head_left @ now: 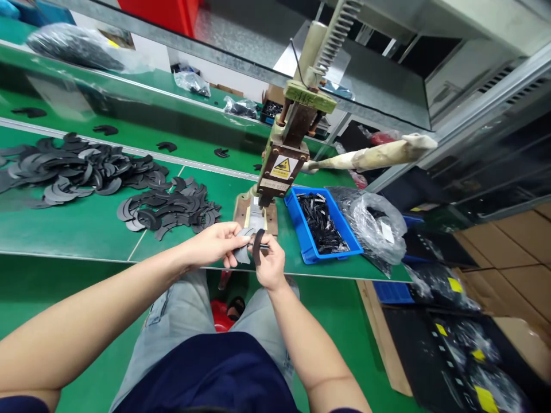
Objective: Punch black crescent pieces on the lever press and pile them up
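Observation:
In front of the hand press [282, 163], both my hands are close together at the table's front edge. My left hand [224, 244] is closed, pinching a grey curved plastic piece [243, 253] between thumb and fingers. My right hand [271, 261] is closed around a dark curved piece [257, 246], with what looks like a small dark part at its fingertips. The two curved pieces nearly meet; whether they touch I cannot tell. Just beyond my fingers lies the press base [271, 221]. To the left are piles of dark curved pieces [172, 206].
A blue bin [307, 252] of small black parts stands right of the press. The press's wrapped lever [374, 158] sticks out to the right. Behind runs a green conveyor belt [138, 140] with several curved pieces on it. A plastic-wrapped roll [379, 223] lies at the right.

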`<action>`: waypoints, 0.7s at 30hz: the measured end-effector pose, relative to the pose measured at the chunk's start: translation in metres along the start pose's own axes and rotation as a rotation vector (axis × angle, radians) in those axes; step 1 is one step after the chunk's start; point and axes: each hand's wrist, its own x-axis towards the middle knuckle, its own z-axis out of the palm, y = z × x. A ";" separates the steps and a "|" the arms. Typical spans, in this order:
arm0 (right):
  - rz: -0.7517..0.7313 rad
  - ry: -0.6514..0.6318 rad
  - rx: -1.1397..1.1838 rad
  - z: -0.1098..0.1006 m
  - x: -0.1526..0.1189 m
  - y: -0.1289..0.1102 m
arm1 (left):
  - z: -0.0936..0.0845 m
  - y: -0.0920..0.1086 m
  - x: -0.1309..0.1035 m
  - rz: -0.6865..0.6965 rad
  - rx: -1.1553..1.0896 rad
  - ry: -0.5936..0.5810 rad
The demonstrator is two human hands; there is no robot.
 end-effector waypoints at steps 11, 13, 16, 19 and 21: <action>-0.355 -0.174 -0.446 -0.036 0.007 -0.018 | -0.006 0.000 -0.005 0.272 0.459 0.334; -0.377 -0.173 -0.476 -0.037 0.007 -0.017 | 0.000 0.003 -0.009 0.386 0.625 0.362; -0.405 -0.178 -0.489 -0.037 0.005 -0.017 | 0.009 0.003 -0.009 0.433 0.709 0.239; -0.434 -0.168 -0.464 -0.037 0.002 -0.019 | 0.011 -0.005 -0.001 0.336 0.547 0.180; -0.452 -0.156 -0.441 -0.038 0.000 -0.021 | 0.010 -0.011 0.004 0.240 0.385 0.099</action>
